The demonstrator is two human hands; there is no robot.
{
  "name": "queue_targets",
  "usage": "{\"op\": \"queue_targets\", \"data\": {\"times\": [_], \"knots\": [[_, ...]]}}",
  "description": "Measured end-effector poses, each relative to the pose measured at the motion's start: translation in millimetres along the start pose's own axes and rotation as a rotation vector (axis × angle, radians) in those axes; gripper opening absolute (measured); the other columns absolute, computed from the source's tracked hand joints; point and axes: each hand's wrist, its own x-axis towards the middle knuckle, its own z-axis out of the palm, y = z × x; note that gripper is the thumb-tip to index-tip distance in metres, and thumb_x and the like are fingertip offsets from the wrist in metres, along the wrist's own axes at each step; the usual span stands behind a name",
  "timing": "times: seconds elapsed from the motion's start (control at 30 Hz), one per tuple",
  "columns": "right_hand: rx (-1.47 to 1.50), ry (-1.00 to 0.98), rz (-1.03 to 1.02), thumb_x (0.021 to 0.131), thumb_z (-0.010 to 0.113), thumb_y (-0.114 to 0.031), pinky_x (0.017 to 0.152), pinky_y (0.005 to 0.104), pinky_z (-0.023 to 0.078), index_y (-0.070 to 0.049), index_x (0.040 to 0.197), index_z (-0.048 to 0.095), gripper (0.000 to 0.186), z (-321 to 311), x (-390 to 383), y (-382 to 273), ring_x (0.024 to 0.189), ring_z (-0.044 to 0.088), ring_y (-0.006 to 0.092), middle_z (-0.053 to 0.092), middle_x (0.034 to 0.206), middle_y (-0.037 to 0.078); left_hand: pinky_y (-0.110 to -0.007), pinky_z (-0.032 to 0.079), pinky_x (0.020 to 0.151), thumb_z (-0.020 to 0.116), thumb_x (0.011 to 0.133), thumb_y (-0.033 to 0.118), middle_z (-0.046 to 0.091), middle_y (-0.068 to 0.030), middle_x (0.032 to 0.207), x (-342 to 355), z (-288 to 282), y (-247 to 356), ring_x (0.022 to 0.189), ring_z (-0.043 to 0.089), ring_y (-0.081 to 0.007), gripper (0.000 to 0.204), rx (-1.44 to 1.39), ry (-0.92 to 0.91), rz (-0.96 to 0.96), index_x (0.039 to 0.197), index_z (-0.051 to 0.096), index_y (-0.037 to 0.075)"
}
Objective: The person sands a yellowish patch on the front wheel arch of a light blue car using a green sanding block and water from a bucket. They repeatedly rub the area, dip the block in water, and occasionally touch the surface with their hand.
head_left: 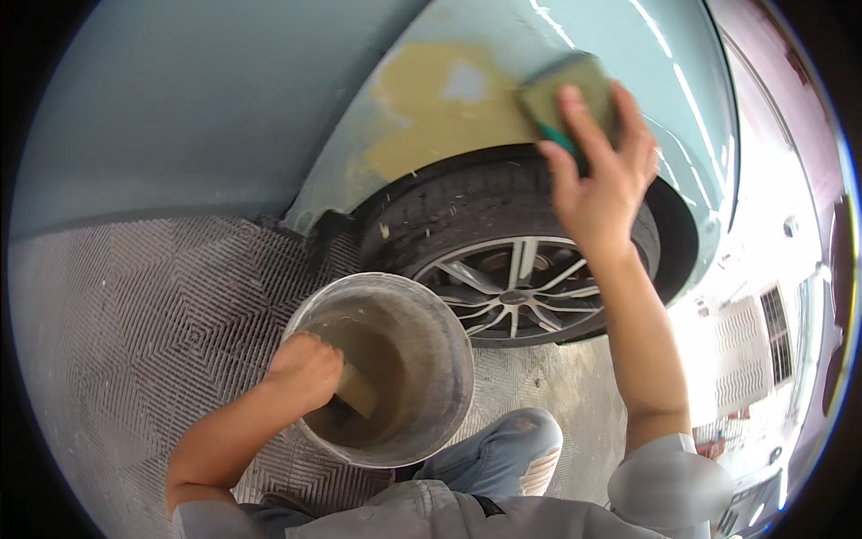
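My right hand point(611, 180) presses an olive-grey sanding block point(588, 81) with a green edge against the pale blue-green car fender point(620, 31), just above the wheel arch. To the left of the block, a yellowish filler patch point(422, 117) with a pale spot spreads over the fender. My left hand point(307, 368) reaches over the rim of a grey bucket point(449, 337), closed around a tan sponge point(357, 391). Murky brownish water lies in the bucket, below the sponge. Part of the sponge is hidden by my fingers.
A tyre point(458, 211) with a multi-spoke rim point(514, 296) sits right beyond the bucket. The grey car door point(197, 108) fills the upper left. Ribbed floor tiles point(180, 314) stretch to the left. My bent knee point(530, 436) is close to the bucket's right side.
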Motion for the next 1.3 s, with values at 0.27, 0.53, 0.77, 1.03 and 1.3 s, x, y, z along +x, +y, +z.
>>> {"op": "queue_targets", "data": {"times": [0.27,0.53,0.77,1.03,1.3], "knots": [[0.069,-0.36,-0.279,0.077,0.063,-0.012,0.1,0.0517,0.034,-0.031,0.129,0.055,0.056,71.3,-33.0,-109.6,0.123,0.041,0.0283,0.039,0.141,0.002,-0.034,0.05,0.067,0.057,0.079,0.016,0.07,-0.0103,0.077,2.2,-3.0,0.0,0.073,0.068,-0.0228,0.012,0.012,-0.009,0.007,0.077,0.067,0.009],[-0.014,0.029,0.064,0.074,0.076,-0.018,0.096,0.0448,0.034,-0.03,0.122,0.066,0.05,16.6,-4.8,-33.2,0.115,0.048,0.0321,0.047,0.135,0.011,-0.035,0.051,0.07,0.057,0.077,0.014,0.07,-0.0122,0.077,1.3,-5.2,0.3,0.075,0.068,-0.0238,0.014,-0.013,-0.012,-0.003,0.078,0.069,0.008],[0.098,-0.341,-0.254,0.079,0.063,-0.012,0.095,0.0526,0.038,-0.03,0.13,0.053,0.055,75.0,-27.1,-124.0,0.119,0.045,0.0278,0.04,0.141,0.004,-0.037,0.051,0.075,0.066,0.081,0.036,0.07,-0.0106,0.08,3.6,-5.4,-2.1,0.082,0.068,-0.0255,0.031,-0.071,-0.072,-0.049,0.083,0.067,0.005],[-0.032,0.133,0.176,0.076,0.077,-0.022,0.098,0.0451,0.032,-0.021,0.126,0.064,0.051,4.8,-9.3,-2.4,0.117,0.047,0.0322,0.047,0.133,0.018,-0.036,0.05,0.077,0.066,0.081,0.036,0.07,-0.0102,0.085,1.8,-5.4,-0.2,0.083,0.067,-0.0247,0.031,-0.013,-0.06,-0.026,0.085,0.068,0.005],[0.15,-0.104,-0.113,0.074,0.063,-0.01,0.092,0.0525,0.039,-0.029,0.124,0.057,0.053,70.3,-29.4,-104.4,0.116,0.045,0.0297,0.041,0.14,0.003,-0.036,0.05,0.074,0.062,0.082,0.03,0.069,-0.01,0.081,0.6,-6.4,-0.7,0.08,0.067,-0.0234,0.024,-0.021,-0.012,-0.042,0.083,0.067,0.007]]}}
